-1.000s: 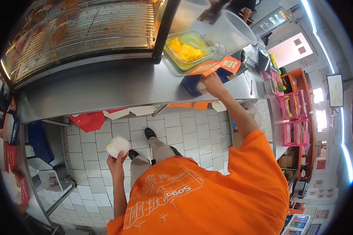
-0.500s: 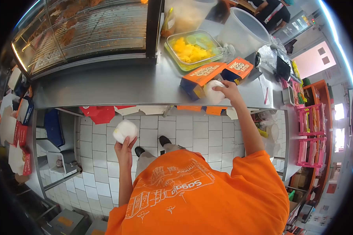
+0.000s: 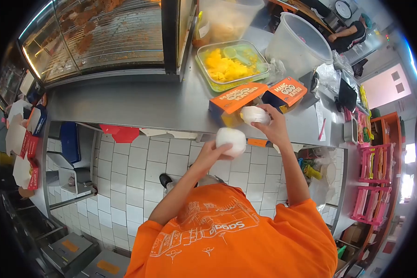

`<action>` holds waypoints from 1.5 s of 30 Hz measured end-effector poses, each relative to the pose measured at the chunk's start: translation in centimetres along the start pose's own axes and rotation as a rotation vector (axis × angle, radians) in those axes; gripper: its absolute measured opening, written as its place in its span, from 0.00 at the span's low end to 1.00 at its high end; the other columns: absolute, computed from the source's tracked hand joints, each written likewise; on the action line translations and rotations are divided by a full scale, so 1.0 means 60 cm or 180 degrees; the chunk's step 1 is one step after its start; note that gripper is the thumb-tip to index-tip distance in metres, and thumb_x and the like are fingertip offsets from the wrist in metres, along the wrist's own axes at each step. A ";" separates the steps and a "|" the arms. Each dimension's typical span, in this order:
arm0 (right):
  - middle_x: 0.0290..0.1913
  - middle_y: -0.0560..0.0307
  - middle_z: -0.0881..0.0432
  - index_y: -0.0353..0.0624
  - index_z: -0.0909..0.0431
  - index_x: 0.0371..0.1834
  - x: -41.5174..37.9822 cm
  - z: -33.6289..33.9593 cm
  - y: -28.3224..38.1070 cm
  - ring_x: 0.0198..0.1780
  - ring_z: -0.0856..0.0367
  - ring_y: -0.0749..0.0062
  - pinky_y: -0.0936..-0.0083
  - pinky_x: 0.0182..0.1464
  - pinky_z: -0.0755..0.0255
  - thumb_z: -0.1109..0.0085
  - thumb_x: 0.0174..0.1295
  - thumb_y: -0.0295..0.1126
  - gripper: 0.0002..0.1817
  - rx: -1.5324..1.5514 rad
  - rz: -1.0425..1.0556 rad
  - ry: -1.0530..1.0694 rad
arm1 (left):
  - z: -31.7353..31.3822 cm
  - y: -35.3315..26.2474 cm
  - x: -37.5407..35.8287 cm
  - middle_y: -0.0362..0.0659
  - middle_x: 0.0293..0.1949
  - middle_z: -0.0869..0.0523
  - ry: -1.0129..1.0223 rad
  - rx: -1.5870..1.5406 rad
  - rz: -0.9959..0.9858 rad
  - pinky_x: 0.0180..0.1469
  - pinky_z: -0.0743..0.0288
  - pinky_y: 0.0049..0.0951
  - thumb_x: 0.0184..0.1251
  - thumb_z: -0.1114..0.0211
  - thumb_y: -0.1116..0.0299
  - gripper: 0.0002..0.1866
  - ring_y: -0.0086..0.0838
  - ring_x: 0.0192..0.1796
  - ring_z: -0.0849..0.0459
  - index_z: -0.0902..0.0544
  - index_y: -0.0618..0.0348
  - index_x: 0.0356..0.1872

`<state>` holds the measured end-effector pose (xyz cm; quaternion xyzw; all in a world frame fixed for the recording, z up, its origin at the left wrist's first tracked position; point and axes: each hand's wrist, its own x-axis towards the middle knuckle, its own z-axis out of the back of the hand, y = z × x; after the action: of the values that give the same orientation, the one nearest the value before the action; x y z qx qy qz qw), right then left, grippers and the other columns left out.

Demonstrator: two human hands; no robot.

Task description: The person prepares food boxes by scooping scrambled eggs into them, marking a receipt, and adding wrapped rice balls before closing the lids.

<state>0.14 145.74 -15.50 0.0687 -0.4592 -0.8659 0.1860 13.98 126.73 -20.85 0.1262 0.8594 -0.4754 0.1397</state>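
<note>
My left hand (image 3: 209,155) grips a rounded white wrapped bundle (image 3: 230,142) from below, in front of the counter edge. Another white wrapped bundle (image 3: 255,115) is pinched in my right hand (image 3: 275,125), close against the front of an orange and dark blue food box (image 3: 238,97) on the counter. Some yellow shows at that bundle's left side. Beside this box sits a second orange and blue box (image 3: 286,92). Behind both stands a clear tray (image 3: 205,72) of yellow food (image 3: 224,65), with a translucent scoop (image 3: 237,54) lying in it.
A glass display case (image 3: 111,51) with wire racks stands on the counter's left. Large clear tubs (image 3: 306,46) are at the back. A pen (image 3: 322,129) lies on paper at right, near pink racks (image 3: 374,162). A co-worker (image 3: 352,37) is at the far upper right.
My left hand has swung right and up with its bundle, from over the floor to near the boxes. My right hand keeps its bundle, now turned and slightly lower beside the box.
</note>
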 end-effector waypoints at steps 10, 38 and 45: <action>0.46 0.59 0.18 0.45 0.21 0.48 0.034 0.001 0.011 0.46 0.25 0.59 0.69 0.50 0.29 0.26 0.40 0.24 0.27 -0.0714 0.1080 0.0466 | -0.011 0.004 0.048 0.49 0.42 0.16 -0.0121 0.0040 0.0327 0.37 0.17 0.27 0.63 0.37 0.59 0.25 0.30 0.38 0.14 0.23 0.72 0.51; 0.44 0.53 0.17 0.41 0.21 0.47 0.017 -0.030 -0.034 0.46 0.22 0.60 0.70 0.50 0.29 0.27 0.40 0.20 0.26 -0.0159 0.0932 -0.0047 | 0.012 0.008 0.044 0.48 0.44 0.16 -0.0491 0.0017 -0.0178 0.35 0.16 0.24 0.64 0.34 0.63 0.23 0.28 0.40 0.14 0.24 0.71 0.52; 0.43 0.53 0.17 0.41 0.21 0.47 0.019 -0.052 -0.017 0.46 0.22 0.61 0.70 0.49 0.28 0.26 0.40 0.22 0.26 -0.0236 0.0899 -0.0217 | 0.046 0.040 0.043 0.48 0.47 0.17 -0.0445 0.0055 -0.0535 0.38 0.16 0.26 0.65 0.35 0.67 0.22 0.29 0.45 0.15 0.26 0.69 0.55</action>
<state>-0.29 143.43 -18.03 -0.0330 -0.4380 -0.8493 0.2927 12.76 125.81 -25.06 0.0215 0.8510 -0.5005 0.1578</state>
